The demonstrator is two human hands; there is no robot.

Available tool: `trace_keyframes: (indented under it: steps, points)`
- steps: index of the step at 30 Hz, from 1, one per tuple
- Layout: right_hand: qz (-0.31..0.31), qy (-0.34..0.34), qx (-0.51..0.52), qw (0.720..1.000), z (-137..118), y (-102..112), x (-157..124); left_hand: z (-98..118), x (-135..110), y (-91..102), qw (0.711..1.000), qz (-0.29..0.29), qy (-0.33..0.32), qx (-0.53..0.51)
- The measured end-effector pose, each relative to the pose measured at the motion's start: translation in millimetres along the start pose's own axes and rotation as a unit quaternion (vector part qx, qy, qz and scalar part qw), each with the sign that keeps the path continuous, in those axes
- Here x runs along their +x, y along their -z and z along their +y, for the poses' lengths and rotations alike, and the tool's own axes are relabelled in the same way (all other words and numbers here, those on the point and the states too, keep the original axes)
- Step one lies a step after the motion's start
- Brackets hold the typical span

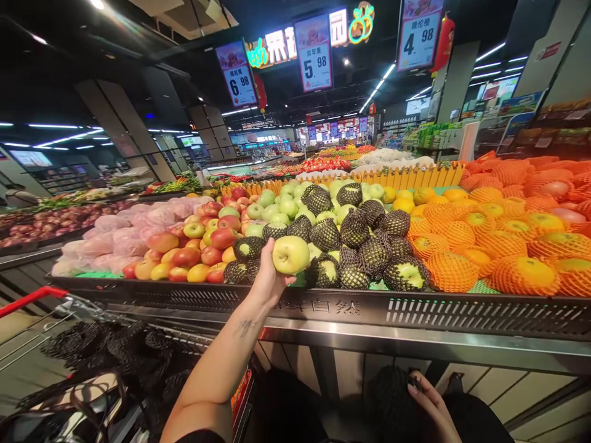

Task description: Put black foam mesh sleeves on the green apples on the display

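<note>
My left hand (266, 277) reaches out over the front edge of the fruit stand, closed around a bare yellow-green apple (290, 255), thumb on its left side. Behind and to the right of it lie several green apples in black foam nets (354, 229), with bare green apples (287, 207) farther back. Low at the right, near my body, my right hand (427, 397) pinches a black foam net (392, 394). That net is dark against my clothes, so whether anything is inside it I cannot tell.
A black slotted rim (351, 307) and a metal ledge (341, 332) front the stand. Red-yellow apples (187, 256) lie left, netted oranges (489, 246) right. At lower left stands a shopping cart with a red handle (32, 299), holding a heap of black nets (115, 347).
</note>
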State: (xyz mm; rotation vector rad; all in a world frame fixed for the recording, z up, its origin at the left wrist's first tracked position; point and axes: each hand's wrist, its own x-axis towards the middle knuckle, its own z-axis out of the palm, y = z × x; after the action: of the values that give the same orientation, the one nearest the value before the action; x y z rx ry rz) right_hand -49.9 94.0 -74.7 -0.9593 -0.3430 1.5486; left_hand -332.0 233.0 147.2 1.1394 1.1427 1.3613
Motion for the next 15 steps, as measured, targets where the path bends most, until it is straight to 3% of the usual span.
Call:
trace_keyframes:
  steps: [4,9,12,15]
  points:
    - [0.034,0.010,-0.023,0.999,3,11,2,5,-3,-5.5,0.994,0.002,0.043,-0.102]
    - [0.088,0.090,-0.157,0.979,0,24,9,-4,-21,-10.8,0.977,-0.018,0.041,-0.208]
    - [0.065,0.116,-0.195,0.972,2,22,17,-36,-49,-20.3,0.966,-0.026,0.010,-0.258]
    - [0.024,0.128,-0.234,0.963,3,11,22,-87,-82,-34.4,0.959,-0.104,-0.012,-0.264]
